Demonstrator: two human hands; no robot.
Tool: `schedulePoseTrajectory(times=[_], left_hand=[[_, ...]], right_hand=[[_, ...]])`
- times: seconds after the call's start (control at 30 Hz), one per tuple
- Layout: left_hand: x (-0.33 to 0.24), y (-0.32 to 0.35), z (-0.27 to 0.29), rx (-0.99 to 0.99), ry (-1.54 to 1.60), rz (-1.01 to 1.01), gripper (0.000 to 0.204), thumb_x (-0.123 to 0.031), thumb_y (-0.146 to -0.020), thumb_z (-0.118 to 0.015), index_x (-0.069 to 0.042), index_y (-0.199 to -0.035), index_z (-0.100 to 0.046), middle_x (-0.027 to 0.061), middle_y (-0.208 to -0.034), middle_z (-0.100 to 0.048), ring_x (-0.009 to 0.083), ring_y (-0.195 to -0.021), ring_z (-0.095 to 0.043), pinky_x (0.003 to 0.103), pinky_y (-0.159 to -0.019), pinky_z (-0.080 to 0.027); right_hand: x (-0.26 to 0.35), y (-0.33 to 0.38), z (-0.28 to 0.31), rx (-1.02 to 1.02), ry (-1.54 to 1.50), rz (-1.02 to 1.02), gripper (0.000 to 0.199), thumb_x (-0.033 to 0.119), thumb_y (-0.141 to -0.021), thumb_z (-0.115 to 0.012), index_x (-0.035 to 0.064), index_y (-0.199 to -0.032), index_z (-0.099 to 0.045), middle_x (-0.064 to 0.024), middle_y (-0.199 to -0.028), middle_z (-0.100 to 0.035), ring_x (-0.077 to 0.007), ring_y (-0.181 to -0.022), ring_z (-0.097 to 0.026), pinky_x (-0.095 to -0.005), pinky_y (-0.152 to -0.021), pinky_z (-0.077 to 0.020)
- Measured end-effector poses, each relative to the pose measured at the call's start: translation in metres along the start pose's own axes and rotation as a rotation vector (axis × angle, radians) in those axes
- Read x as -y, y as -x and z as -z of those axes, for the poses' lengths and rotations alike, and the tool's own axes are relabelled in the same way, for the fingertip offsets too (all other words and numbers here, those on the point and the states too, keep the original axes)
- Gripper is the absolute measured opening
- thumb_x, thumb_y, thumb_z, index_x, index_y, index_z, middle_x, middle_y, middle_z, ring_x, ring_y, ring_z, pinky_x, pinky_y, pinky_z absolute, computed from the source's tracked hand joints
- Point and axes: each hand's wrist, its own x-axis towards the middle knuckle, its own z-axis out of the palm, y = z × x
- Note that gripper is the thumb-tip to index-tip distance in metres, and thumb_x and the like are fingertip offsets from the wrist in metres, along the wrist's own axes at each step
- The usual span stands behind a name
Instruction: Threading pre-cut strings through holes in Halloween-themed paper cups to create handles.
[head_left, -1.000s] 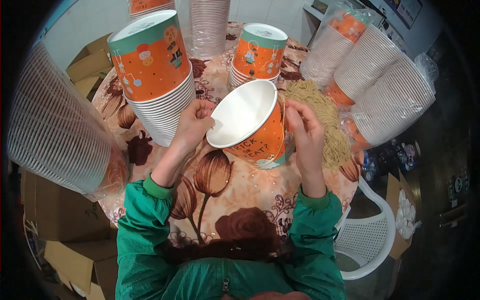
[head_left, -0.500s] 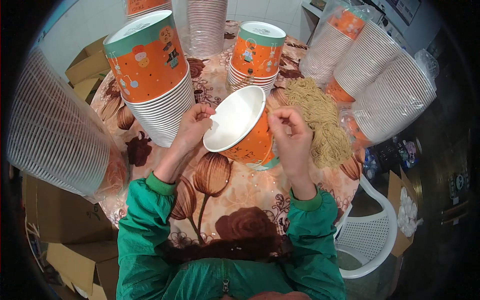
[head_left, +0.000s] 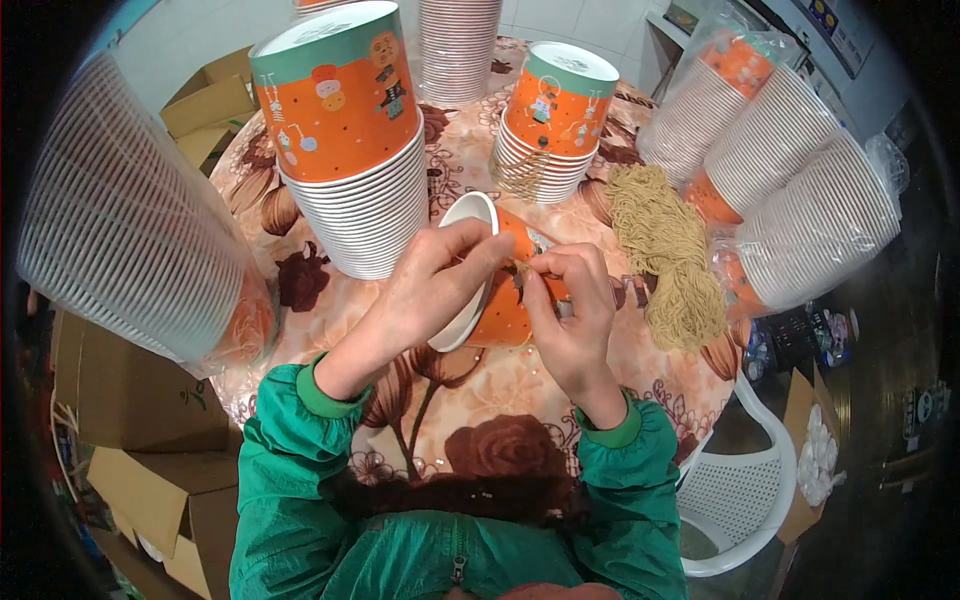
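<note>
An orange paper bucket with a white rim lies tilted on its side in front of me, its mouth turned to the left. Over its side wall my two hands meet. My left hand reaches across the rim, its fingertips pinched on a thin tan string. Thumb and forefinger of my right hand pinch the same string just beside them. The fingers cover most of the string and part of the bucket's printed side. A hank of tan string lies on the table to the right of the bucket.
Upside-down stacks of orange buckets stand behind, one tall and one shorter. Plastic-wrapped stacks lean at left and right. The round table wears a flowered cloth. A white chair and cardboard boxes stand around it.
The bucket has turned so its printed side faces up more. My left hand has left the rim's left edge and crossed over to my right hand at the string. The view has shifted slightly.
</note>
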Motion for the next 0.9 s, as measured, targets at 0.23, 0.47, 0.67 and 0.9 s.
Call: schedulePoseTrajectory(times=[0.23,0.47,0.67,0.9], left_hand=[[0.001,-0.001,-0.004,-0.01,0.386,0.122,0.016,-0.017,-0.105,-0.066,-0.003,-0.099,-0.073,-0.0044,-0.084,-0.067,0.0016,-0.074,-0.055,0.02,-0.065,-0.042],[0.009,-0.003,-0.001,-0.02,0.393,0.084,0.014,-0.017,-0.102,-0.071,-0.003,-0.099,-0.074,-0.0054,-0.082,-0.066,-0.0002,-0.066,-0.05,0.019,-0.055,-0.036],[-0.007,0.003,-0.007,0.033,0.343,0.109,0.015,-0.018,-0.103,-0.071,-0.003,-0.102,-0.072,-0.0064,-0.08,-0.064,-0.0005,-0.063,-0.049,0.018,-0.053,-0.035],[0.009,0.006,-0.008,0.098,0.199,-0.021,0.019,-0.012,-0.098,-0.07,0.001,-0.111,-0.067,-0.0027,-0.088,-0.062,0.0022,-0.076,-0.051,0.021,-0.063,-0.041]], right_hand=[[0.007,0.007,0.0,0.016,-0.049,-0.166,0.03,-0.004,-0.089,-0.072,0.0033,-0.117,-0.064,-0.0066,-0.096,-0.062,-0.0182,-0.084,-0.057,-0.0333,-0.072,-0.0462],[0.014,-0.003,0.001,0.07,0.099,0.061,0.049,0.004,-0.078,-0.082,0.0015,-0.121,-0.059,-0.0112,-0.101,-0.062,-0.0268,-0.085,-0.058,-0.0425,-0.079,-0.0473],[0.01,0.0,0.001,0.061,0.104,0.004,0.026,-0.001,-0.081,-0.08,0.0023,-0.103,-0.067,-0.0125,-0.102,-0.062,-0.0299,-0.086,-0.061,-0.0398,-0.075,-0.0484],[0.008,-0.004,0.011,0.054,-0.118,-0.147,0.01,0.0,-0.096,-0.07,-0.0008,-0.106,-0.067,-0.0096,-0.102,-0.06,-0.0168,-0.079,-0.059,-0.0299,-0.068,-0.0484]])
